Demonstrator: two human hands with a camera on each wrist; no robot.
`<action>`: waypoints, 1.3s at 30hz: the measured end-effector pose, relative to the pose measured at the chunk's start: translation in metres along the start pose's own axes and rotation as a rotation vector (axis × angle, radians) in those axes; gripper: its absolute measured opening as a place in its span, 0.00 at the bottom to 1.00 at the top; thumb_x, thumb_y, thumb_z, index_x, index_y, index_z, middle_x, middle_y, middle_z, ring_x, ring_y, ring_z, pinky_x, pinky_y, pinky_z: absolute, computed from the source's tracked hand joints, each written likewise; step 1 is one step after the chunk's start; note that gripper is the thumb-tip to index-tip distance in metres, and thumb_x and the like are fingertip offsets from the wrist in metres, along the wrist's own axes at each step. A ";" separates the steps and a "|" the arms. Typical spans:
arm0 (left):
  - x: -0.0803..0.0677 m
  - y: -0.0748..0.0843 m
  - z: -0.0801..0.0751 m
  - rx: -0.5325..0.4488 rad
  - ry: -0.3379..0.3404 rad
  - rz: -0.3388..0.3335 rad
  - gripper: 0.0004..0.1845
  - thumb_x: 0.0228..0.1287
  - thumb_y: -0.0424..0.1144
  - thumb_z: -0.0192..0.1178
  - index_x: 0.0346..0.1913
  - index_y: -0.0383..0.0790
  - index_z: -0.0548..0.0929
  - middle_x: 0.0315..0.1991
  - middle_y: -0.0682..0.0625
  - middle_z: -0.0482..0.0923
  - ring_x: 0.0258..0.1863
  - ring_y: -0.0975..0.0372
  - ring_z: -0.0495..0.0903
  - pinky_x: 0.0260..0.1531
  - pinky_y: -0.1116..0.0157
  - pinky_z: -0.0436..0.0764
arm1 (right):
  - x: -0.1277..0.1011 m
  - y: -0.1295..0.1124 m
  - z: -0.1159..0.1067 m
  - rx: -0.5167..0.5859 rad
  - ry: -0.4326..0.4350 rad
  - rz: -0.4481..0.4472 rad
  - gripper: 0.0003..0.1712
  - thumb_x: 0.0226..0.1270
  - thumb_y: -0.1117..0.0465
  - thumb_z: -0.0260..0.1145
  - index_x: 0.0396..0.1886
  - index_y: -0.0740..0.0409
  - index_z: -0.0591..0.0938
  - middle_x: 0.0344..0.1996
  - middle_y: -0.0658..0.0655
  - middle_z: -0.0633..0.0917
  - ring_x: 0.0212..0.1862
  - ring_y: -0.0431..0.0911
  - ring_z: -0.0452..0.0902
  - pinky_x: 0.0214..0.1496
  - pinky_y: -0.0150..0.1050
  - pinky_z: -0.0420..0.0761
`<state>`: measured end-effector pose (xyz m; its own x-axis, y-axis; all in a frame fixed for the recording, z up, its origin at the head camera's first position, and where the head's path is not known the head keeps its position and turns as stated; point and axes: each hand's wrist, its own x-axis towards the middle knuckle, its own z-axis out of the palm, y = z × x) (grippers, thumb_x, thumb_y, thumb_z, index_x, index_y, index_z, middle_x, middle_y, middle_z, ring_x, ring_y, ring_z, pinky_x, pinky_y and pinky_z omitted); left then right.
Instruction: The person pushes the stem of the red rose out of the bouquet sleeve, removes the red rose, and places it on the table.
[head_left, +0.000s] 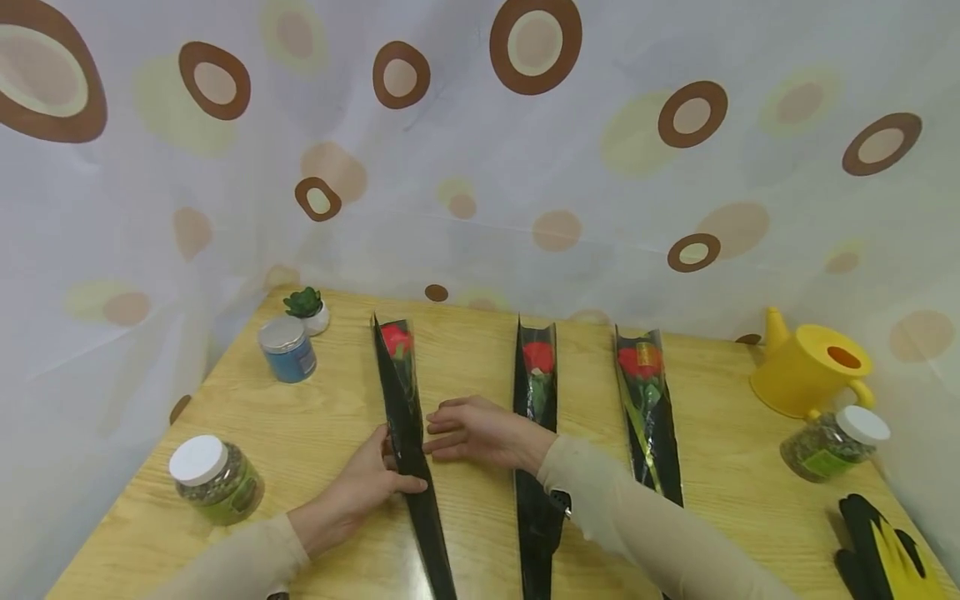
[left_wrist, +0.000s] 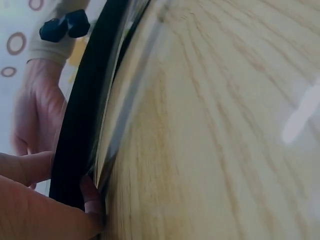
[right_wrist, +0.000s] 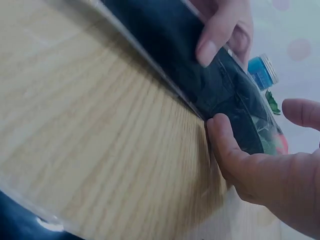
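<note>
A red rose in a long black and clear sleeve (head_left: 406,417) lies on the left of the three on the table. My left hand (head_left: 363,483) grips this wrapped rose about its middle, thumb across the front and fingers behind the left edge. On its other side is my right hand (head_left: 480,433), fingers extended. The right wrist view shows fingertips of my right hand (right_wrist: 260,172) touching the edge of the sleeve (right_wrist: 175,55), its thumb apart. A second wrapped rose (head_left: 537,367) lies partly under my right wrist, and a third wrapped rose (head_left: 647,392) farther right.
Leftward stand a jar with a white lid (head_left: 217,483), a blue tin (head_left: 288,354) and a small potted succulent (head_left: 303,304). To the right are a yellow watering can (head_left: 802,367), another white-lidded jar (head_left: 832,446) and black-and-yellow gloves (head_left: 885,550). A patterned curtain (head_left: 465,150) surrounds the wooden table.
</note>
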<state>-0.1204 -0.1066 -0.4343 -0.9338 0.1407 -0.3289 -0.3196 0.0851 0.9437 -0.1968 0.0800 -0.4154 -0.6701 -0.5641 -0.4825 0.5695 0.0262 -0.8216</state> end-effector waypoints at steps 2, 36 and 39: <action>0.001 -0.002 0.000 0.005 -0.008 0.011 0.49 0.49 0.20 0.70 0.73 0.30 0.56 0.58 0.36 0.71 0.54 0.49 0.75 0.53 0.49 0.72 | 0.000 0.001 0.001 -0.001 -0.004 -0.005 0.40 0.75 0.65 0.57 0.75 0.75 0.46 0.68 0.75 0.61 0.60 0.65 0.72 0.61 0.53 0.72; -0.033 -0.001 0.019 0.023 -0.335 0.315 0.19 0.72 0.34 0.60 0.60 0.26 0.78 0.48 0.40 0.83 0.40 0.57 0.85 0.39 0.62 0.83 | -0.080 -0.062 -0.030 -0.303 0.383 -0.599 0.25 0.71 0.53 0.67 0.62 0.59 0.77 0.48 0.55 0.82 0.43 0.45 0.73 0.48 0.42 0.73; -0.035 0.001 0.023 0.116 -0.285 0.364 0.13 0.70 0.36 0.62 0.49 0.28 0.83 0.34 0.49 0.82 0.30 0.65 0.80 0.32 0.69 0.80 | -0.085 -0.062 -0.027 -0.322 0.395 -0.618 0.25 0.70 0.53 0.67 0.61 0.61 0.78 0.48 0.58 0.83 0.45 0.48 0.75 0.49 0.42 0.75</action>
<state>-0.0843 -0.0891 -0.4223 -0.8952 0.4456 0.0111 0.0558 0.0872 0.9946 -0.1877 0.1488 -0.3318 -0.9728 -0.2222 0.0661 -0.0848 0.0754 -0.9935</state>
